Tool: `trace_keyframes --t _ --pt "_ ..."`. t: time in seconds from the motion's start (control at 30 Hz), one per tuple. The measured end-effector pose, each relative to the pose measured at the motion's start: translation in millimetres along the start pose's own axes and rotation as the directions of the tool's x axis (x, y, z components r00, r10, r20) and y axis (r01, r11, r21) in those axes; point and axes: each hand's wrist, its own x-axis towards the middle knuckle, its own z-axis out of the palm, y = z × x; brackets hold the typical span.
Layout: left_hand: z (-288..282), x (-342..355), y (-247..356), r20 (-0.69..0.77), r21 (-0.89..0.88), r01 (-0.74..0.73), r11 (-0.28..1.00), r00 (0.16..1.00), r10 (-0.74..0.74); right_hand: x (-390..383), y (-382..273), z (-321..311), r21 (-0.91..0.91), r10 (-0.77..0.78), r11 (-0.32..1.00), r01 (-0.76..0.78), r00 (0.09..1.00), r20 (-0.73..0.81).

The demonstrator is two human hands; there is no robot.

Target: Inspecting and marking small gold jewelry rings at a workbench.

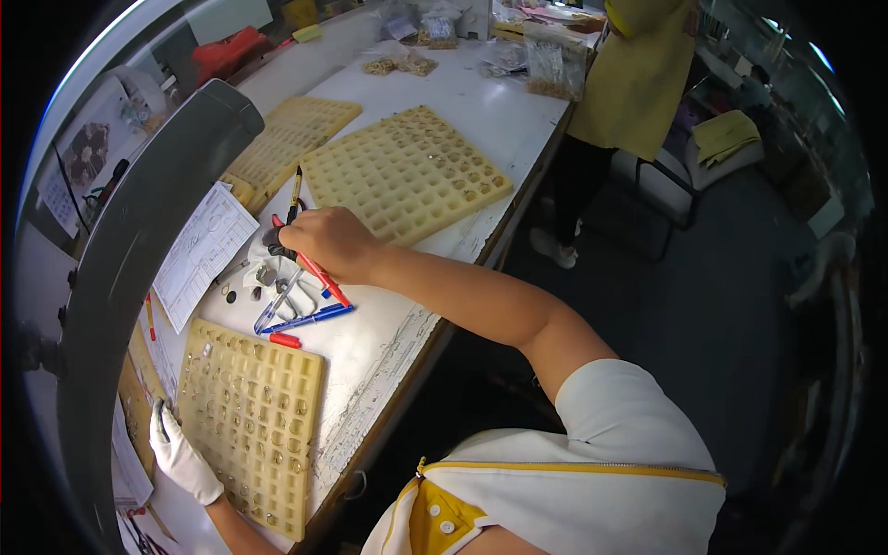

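Observation:
My left hand (185, 458), in a white glove, is at the left edge of the near yellow tray (314, 407). Its fingers are drawn together with a dark strip along them; what they hold, if anything, I cannot make out. Small rings or similar metal pieces sit in many of the tray's pockets. My bare right hand (328, 242) reaches across the bench, closed over a small clutter of tools. A red pen (326, 279) sticks out below it and a black thing (277, 242) shows at its fingers; which one it grips is hidden. Blue pens (310, 320) and a red cap (285, 340) lie just below.
Beyond my right hand lies a larger yellow tray (388, 176), with another tray (296, 139) behind it. A printed sheet (203, 250) lies on the left under a dark curved lamp arm (157, 203). Bagged parts (555, 60) stand far back, beside a person in a yellow apron (638, 83).

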Motion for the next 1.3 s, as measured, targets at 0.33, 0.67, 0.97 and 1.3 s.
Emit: trace_keyframes --t 0.33,0.67,0.97,1.3 --pt "4 -3 -2 0.003 -0.066 0.004 0.998 1.000 -0.004 -17 -4 -19 0.026 0.070 0.997 -0.070 0.998 0.003" --pt "6 -7 14 -0.011 -0.028 -0.033 0.999 0.999 0.033 -25 3 -24 0.027 0.157 0.987 -0.158 0.987 0.023" --pt "9 -17 32 0.007 -0.007 -0.167 0.986 0.986 0.167 -30 8 -19 0.010 0.156 0.988 -0.156 0.988 0.009" --pt "-19 9 27 0.038 0.486 -0.264 0.833 0.959 0.282 14 -14 3 0.029 -0.056 0.998 0.053 0.995 0.077"
